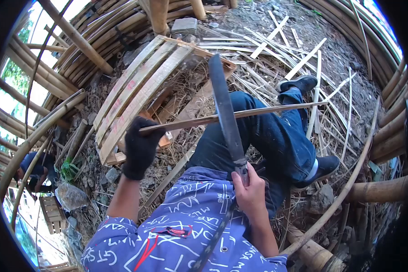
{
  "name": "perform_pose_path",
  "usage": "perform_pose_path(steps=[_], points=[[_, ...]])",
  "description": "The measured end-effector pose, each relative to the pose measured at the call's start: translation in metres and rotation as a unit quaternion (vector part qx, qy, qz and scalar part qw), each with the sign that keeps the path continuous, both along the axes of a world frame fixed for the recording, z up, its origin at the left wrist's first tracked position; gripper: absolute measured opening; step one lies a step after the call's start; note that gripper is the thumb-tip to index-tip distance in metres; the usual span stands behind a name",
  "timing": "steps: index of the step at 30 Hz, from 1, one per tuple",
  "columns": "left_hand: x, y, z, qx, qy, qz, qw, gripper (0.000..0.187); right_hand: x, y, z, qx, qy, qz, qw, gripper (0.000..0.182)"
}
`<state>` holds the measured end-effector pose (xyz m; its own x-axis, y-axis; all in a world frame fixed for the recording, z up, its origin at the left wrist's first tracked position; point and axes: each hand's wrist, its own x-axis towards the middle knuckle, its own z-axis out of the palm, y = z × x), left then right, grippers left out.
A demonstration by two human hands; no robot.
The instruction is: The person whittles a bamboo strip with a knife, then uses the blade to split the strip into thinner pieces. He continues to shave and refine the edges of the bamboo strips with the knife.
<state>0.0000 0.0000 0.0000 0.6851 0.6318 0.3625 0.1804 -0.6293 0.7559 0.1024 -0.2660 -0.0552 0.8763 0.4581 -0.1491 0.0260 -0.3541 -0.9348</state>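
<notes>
My left hand [143, 145], in a black glove, is closed round the near end of a long thin bamboo strip [276, 109]. The strip runs to the right above my thighs. My bare right hand [248, 186] grips the handle of a large machete [226, 113]. Its broad dark blade points up and away from me and crosses the strip near the middle. Whether the blade touches the strip or only overlaps it in view, I cannot tell.
A slatted wooden pallet [143, 90] lies at the upper left. Split bamboo strips [308, 59] are scattered over the ground beyond my legs. Bamboo poles [376, 190] stand and lie around both sides. Another person [38, 170] is bent over at the far left.
</notes>
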Motion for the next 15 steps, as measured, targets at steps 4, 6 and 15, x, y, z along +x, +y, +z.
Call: perform_pose_path(steps=[4,6,15], points=[[0.000,0.004,0.007,0.012,0.024,-0.015,1.000,0.019,0.007,0.007,-0.001,0.029,0.010,-0.006,0.999,0.033],[0.006,-0.006,0.001,-0.031,0.020,-0.017,0.999,0.019,0.002,0.004,0.005,0.006,-0.010,-0.005,1.000,0.031],[0.001,-0.003,0.012,0.019,0.015,-0.020,1.000,0.019,0.008,-0.005,0.003,0.019,0.016,-0.041,0.999,0.031]])
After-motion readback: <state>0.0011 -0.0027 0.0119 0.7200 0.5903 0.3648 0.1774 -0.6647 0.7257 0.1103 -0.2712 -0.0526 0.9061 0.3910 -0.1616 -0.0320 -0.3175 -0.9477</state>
